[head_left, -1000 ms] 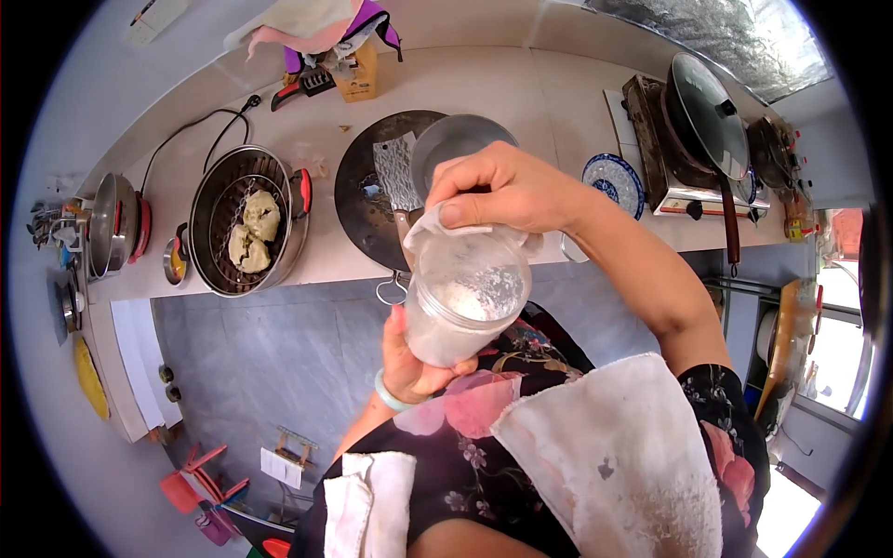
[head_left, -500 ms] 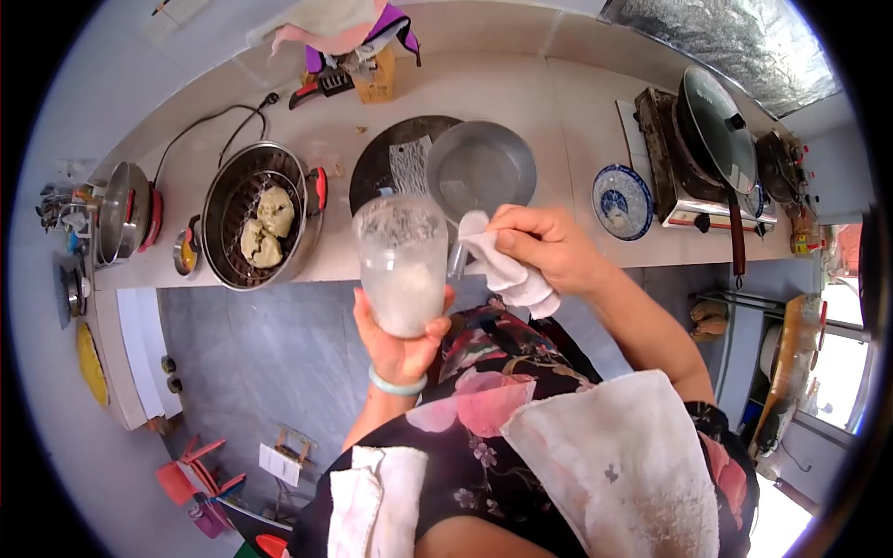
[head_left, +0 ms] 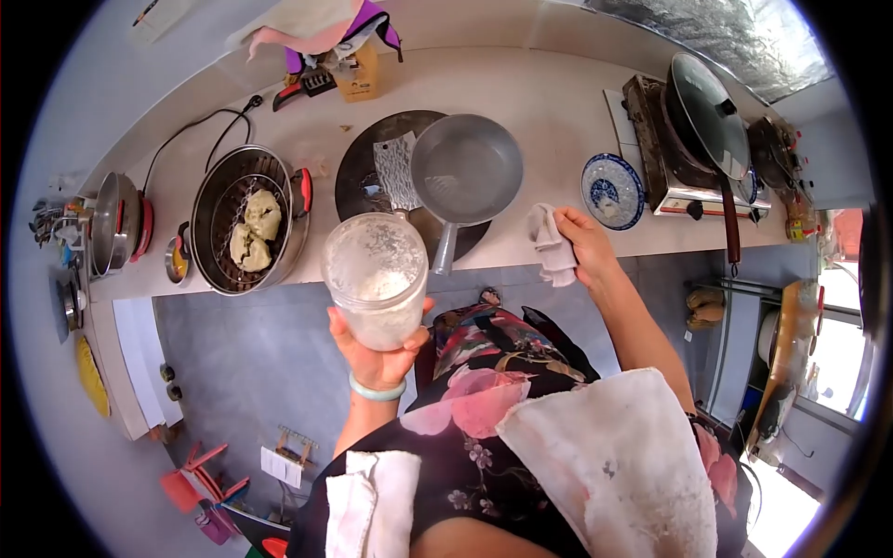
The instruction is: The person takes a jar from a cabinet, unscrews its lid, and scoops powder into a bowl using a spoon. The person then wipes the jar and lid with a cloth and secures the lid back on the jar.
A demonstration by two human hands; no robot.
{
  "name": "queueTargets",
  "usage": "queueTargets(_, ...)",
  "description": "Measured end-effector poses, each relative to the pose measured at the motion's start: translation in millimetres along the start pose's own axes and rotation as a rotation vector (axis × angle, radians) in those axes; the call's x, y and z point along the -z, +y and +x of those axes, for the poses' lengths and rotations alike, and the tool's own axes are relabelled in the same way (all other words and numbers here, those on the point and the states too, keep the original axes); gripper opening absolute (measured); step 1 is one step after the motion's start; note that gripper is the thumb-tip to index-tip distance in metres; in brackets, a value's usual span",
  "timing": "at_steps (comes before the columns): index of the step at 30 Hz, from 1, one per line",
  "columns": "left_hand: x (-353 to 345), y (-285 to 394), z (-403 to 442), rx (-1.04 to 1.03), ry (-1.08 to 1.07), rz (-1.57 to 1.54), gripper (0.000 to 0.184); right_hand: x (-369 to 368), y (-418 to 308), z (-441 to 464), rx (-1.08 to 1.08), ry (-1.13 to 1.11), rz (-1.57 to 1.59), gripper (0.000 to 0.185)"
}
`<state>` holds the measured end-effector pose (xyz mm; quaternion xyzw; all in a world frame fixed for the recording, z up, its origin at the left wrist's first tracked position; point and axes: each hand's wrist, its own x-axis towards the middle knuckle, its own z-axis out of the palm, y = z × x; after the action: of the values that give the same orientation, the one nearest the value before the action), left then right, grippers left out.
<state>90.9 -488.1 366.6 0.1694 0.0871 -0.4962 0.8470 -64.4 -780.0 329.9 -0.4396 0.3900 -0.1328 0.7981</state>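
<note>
My left hand [head_left: 377, 358] is wrapped round the lower part of a clear jar [head_left: 377, 279], which has white powder inside and clinging to its walls. The jar is held up in front of the counter's edge. A white cloth [head_left: 553, 246] hangs pinched in my right hand [head_left: 586, 244], near the counter edge. Between the hands, a grey frying pan [head_left: 468, 167] stands on a dark round board [head_left: 363, 158]. A cleaver [head_left: 397, 167] with a patterned blade lies beside the pan, its handle partly hidden.
At left, an oval electric pot [head_left: 209, 256] holds dough-like pieces [head_left: 256, 228] on a rack. A blue-and-white plate [head_left: 614, 192] sits right of the pan, near a gas stove [head_left: 665, 186] with a lidded wok [head_left: 712, 121]. A yellow box [head_left: 358, 76] stands at the back.
My right hand has moved right with the cloth, away from the jar. My left hand has shifted slightly left and lower, and the jar's top tilts more towards me.
</note>
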Motion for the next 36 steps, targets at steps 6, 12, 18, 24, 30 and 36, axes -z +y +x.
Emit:
queueTargets(6, 9, 5, -4, 0.020, -0.023, 0.017, 0.089, 43, 16, 45, 0.008, 0.077, -0.050, 0.019)
queueTargets(12, 7, 1, -2, -0.016, 0.041, 0.076, 0.096, 57, 11, 99, 0.382, 0.324, -0.876, 0.026)
queueTargets(18, 0, 0, 0, -0.082, 0.090, 0.193, 0.097, 66, 99, 164, 0.493, 0.341, -1.419, 0.045)
queueTargets(24, 12, 3, -5, -0.107, 0.094, 0.251, 0.096, 63, 78, 93, 0.432, 0.201, -1.241, 0.042)
queueTargets(30, 20, 2, -12, -0.046, 0.077, 0.333, 0.093, 135, 81, -9, 0.170, 0.405, -1.126, 0.045)
queueTargets(36, 15, -12, -5, 0.006, 0.098, 0.477, 0.098, 143, 112, -4, 0.091, 0.614, -1.346, 0.091)
